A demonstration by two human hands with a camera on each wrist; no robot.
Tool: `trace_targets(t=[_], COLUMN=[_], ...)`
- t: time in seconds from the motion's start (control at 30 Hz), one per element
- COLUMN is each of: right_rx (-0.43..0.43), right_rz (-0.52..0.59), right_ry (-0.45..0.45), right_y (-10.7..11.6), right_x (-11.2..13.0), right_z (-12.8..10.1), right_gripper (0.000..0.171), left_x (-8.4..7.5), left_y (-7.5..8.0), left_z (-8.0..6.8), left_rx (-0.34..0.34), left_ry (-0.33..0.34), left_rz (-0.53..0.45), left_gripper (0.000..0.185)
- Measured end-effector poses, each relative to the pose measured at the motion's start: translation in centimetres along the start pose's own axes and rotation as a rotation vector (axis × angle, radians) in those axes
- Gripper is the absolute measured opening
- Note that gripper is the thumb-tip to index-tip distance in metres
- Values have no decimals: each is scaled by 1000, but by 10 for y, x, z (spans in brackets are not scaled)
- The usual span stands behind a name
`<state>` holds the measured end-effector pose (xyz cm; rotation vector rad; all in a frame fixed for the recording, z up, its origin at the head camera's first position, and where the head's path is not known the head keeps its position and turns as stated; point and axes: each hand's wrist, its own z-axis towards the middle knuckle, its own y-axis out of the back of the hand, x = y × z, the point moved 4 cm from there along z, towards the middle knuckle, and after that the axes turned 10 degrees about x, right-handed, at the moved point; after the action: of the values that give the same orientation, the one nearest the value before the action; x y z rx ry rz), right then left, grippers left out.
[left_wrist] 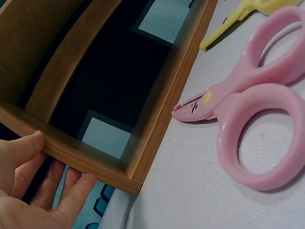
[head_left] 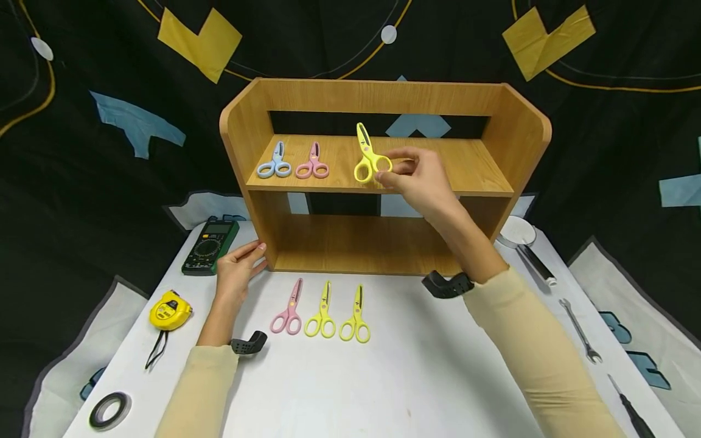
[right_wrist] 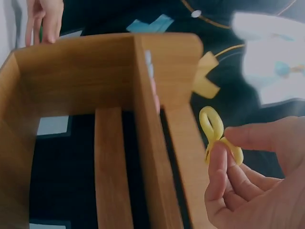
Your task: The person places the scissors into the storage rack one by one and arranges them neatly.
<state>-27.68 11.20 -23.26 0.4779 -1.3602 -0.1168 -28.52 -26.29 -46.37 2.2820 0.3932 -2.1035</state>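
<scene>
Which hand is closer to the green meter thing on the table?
Left. The left hand rests against the wooden shelf's bottom corner, right beside the green meter. The right hand is up at the top shelf, pinching yellow scissors.

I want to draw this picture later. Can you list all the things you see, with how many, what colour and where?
Wooden shelf: 1, light brown, middle of the table.
Blue scissors: 1, upper shelf, far left.
Pink scissors on shelf: 1, beside the blue pair.
Held yellow scissors: 1, above the upper shelf.
Pink scissors on table: 1, in front of the shelf.
Yellow scissors on table: 2, right of that pink pair.
Multimeter: 1, green, left of the shelf.
Tape measure: 1, yellow, left.
Tape roll: 1, black, near left corner.
Magnifying glass: 1, right of the shelf.
Wrench: 1, silver, right.
Screwdriver: 1, dark, far right.
Table: 1, white.
Left hand: touches the shelf's corner.
Right hand: pinches the yellow scissors.
</scene>
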Motion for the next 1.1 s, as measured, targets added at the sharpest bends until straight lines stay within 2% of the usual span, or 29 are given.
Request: trace_targets(t=[0.2, 0.3, 0.43, 0.57, 0.77, 0.87, 0.97, 1.1], right_rx=[2, -1, 1, 32, 73, 70, 61, 29], right_rz=[-49, -83, -170, -264, -296, -303, -285, -266], right_ry=[-97, -131, -132, -111, -75, -50, -16, 54], right_y=[-19, -27, -33, -35, -37, -35, -31, -20], right_x=[1, -2, -4, -4, -5, -5, -5, -9], right_z=[45, 57, 64, 64, 61, 57, 48, 22], right_gripper=[48, 45, 39, 34, 33, 41, 47, 45], left_x=[3, 3, 3, 2, -1, -1, 1, 3], left_y=[0, -1, -1, -1, -2, -2, -1, -1], left_z=[0, 1, 0, -1, 1, 1, 0, 0], left_rx=[-6, -7, -9, -13, 0, -7, -13, -12], left_ry=[-6, -12, -7, 2, 5, 18, 26, 23], left_rz=[24, 28, 37, 34, 46, 49, 51, 51], left_gripper=[50, 50, 51, 50, 51, 51, 51, 51])
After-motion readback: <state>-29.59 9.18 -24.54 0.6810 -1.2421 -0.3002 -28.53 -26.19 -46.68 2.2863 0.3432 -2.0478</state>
